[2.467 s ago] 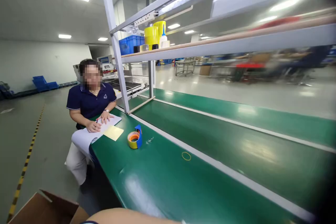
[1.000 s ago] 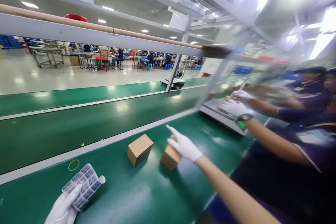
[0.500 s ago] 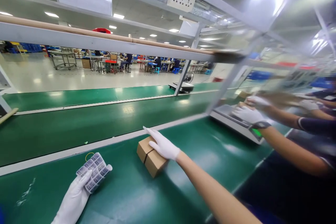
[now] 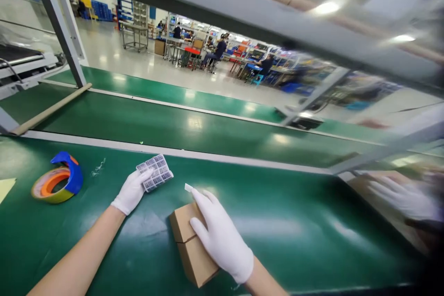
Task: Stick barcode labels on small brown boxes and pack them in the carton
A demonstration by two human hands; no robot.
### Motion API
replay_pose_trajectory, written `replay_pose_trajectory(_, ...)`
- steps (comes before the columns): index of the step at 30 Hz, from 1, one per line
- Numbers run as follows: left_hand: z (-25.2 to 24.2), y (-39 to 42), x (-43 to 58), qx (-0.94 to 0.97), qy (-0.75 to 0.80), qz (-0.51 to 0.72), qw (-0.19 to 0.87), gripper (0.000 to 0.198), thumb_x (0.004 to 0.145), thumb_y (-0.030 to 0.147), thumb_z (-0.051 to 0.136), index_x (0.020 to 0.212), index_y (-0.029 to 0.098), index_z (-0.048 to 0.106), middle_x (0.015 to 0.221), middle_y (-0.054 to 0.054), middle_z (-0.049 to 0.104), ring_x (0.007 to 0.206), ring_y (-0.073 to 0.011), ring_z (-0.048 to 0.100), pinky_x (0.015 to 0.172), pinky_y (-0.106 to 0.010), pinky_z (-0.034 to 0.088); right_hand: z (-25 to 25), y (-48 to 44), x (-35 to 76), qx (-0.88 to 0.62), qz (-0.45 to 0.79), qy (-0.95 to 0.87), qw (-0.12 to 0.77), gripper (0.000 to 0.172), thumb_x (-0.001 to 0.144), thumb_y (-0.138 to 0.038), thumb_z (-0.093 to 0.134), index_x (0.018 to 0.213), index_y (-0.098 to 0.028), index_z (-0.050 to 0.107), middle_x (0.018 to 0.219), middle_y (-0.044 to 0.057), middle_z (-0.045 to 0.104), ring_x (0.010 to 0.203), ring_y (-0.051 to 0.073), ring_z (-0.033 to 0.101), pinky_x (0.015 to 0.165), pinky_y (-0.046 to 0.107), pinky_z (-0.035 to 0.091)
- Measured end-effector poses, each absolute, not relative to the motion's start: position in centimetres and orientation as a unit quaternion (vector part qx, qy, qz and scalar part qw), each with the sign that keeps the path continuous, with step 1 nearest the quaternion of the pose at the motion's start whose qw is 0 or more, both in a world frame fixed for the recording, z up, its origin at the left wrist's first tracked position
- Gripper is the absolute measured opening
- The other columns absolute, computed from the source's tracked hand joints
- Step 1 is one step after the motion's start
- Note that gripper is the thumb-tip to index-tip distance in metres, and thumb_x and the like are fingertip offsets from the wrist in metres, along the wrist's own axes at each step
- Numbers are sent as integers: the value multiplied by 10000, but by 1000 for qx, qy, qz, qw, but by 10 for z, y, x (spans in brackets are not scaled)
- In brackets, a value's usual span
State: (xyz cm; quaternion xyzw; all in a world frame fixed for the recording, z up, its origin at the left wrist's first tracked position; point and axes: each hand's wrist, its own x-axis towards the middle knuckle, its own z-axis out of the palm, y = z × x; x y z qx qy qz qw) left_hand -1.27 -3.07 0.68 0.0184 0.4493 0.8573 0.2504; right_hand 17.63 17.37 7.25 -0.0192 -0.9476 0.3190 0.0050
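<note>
My left hand (image 4: 133,189), in a white glove, pinches a sheet of printed labels (image 4: 156,173) above the green work surface. My right hand (image 4: 222,236), gloved too, lies over a small brown cardboard box (image 4: 192,252), its thumb on the top and the other fingers over the far side, partly out of sight. A dark seam runs across the box. At the tip of my right forefinger a small white label (image 4: 188,188) sticks out. The label sheet is a short way left of and beyond the box.
A tape roll in a blue holder (image 4: 58,180) lies at left, near a yellow paper (image 4: 6,188). Beyond a pale rail (image 4: 222,159) runs a green belt (image 4: 166,118), with a wooden bar (image 4: 52,110) across it. At right, a co-worker's blurred gloved hand (image 4: 405,196) touches a carton.
The view has swung left and tilted, bringing the tape roll into sight. The box and my right hand now appear lower and nearer. My left hand still holds the label sheet, now closer to the rail.
</note>
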Motion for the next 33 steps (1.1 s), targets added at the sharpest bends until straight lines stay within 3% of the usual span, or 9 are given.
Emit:
replay_pose_trajectory(3,8,-30,-11,32,440,854,278,724,847,368,805,1449,48,560,1307,-235,711,1269,-398,648,1172,-582,419,89,183,173,-14,346,-937,37,503,970,-212,494,1464,-308,501,1454,70,515,1383,291,420,1191,479,337)
replay_pose_trajectory(4,9,-30,-10,33,439,852,283,729,853,369,801,1459,50,551,1300,-237,714,1257,-398,657,1169,-584,423,97,188,171,-21,361,-931,42,357,981,-225,477,1319,-266,584,1355,85,566,1280,281,501,1128,453,400)
replay_pose_trajectory(6,10,-30,-10,34,443,847,291,741,853,371,803,1473,60,543,1288,-233,722,1238,-401,670,1161,-588,434,113,199,168,-47,390,-919,13,167,1010,-249,438,1015,-230,604,1084,64,634,1010,238,590,924,380,491)
replay_pose_trajectory(9,10,-29,-10,34,450,842,295,741,864,361,793,1498,86,526,1270,-209,737,1224,-398,680,1156,-591,443,128,207,162,-88,415,-902,-80,226,1034,-246,432,831,-224,529,824,-12,614,771,178,557,718,298,450)
replay_pose_trajectory(12,10,-28,-10,34,460,834,302,734,892,353,764,1527,99,496,1262,-196,744,1209,-394,689,1161,-592,436,128,206,154,-100,407,-899,-127,223,1008,-198,496,789,-212,537,756,-49,617,704,147,533,663,270,402)
replay_pose_trajectory(19,10,-28,-11,42,469,818,331,681,960,366,683,1552,112,463,1271,-197,739,1235,-389,676,1192,-588,397,117,201,139,-86,365,-913,-160,235,940,-65,559,748,-201,571,699,-82,619,642,117,533,652,257,370)
replay_pose_trajectory(33,10,-28,-13,13,485,807,338,618,959,351,681,1514,132,519,1251,-186,750,1201,-399,695,1186,-623,388,111,200,140,-106,341,-919,-168,257,920,-42,589,730,-213,571,716,-70,610,636,129,536,619,264,364)
